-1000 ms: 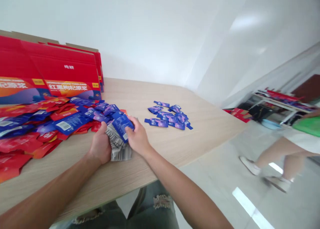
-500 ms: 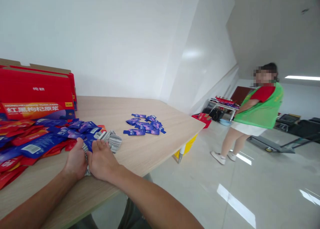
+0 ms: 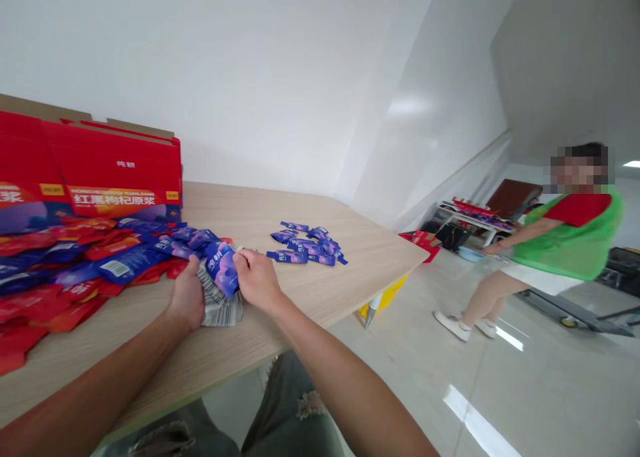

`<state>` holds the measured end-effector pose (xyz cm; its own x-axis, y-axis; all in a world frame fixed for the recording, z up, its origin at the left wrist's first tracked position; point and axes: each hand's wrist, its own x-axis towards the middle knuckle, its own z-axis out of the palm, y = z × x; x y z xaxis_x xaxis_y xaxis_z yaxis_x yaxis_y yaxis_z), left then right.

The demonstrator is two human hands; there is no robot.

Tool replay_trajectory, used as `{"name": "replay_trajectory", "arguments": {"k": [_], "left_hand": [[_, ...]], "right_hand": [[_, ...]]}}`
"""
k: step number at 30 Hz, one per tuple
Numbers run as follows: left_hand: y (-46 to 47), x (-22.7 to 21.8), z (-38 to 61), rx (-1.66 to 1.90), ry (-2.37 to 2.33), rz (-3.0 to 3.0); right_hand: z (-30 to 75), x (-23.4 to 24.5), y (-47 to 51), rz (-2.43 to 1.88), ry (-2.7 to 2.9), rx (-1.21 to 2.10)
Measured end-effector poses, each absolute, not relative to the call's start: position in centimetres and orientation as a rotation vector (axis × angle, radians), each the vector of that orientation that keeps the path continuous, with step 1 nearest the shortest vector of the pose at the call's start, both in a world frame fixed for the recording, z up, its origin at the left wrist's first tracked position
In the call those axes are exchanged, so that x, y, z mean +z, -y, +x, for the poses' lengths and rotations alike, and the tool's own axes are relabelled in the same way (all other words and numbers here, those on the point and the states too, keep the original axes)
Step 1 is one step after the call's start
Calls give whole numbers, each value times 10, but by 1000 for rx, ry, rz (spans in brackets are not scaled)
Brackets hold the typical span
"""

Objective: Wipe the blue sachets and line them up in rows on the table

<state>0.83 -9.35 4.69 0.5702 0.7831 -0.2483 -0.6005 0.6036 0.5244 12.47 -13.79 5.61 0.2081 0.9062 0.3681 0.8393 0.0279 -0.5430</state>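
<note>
R hand [image 3: 259, 280] now off L [image 3: 189, 296], nr tbl edge [image 3: 245, 364]

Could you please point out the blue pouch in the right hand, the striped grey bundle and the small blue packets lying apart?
Blue pouch [image 3: 223, 269]: head view, its printed front.
Striped grey bundle [image 3: 223, 312]: head view, its lower part.
Small blue packets [image 3: 305, 246]: head view, one packet near the middle.

Yellow object [image 3: 389, 296] under table's [image 3: 350, 277] right edge. Red carton [image 3: 431, 245] beyond right corner; pale blue basin [image 3: 471, 254] near it. Green-vested person [image 3: 560, 254] farther right, gray trolley [image 3: 546, 305] behind.
</note>
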Motion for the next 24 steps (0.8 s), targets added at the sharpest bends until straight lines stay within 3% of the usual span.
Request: {"name": "replay_trajectory", "arguments": {"k": [8,13,15,20,24], "left_hand": [[79,36,13,770,-708,355],[81,35,17,731,-811,401],[83,35,20,762,-829,417],[84,31,23,798,-770,377],[84,29,23,828,-675,317]], "right_hand": [[155,22,128,-1772,1632,90],[228,59,150,-1596,795,-358],[233,62,154,-1576,705,-382],[174,21,148,-1526,1563,53],[147,9,147,-1612,1904,164]]}}
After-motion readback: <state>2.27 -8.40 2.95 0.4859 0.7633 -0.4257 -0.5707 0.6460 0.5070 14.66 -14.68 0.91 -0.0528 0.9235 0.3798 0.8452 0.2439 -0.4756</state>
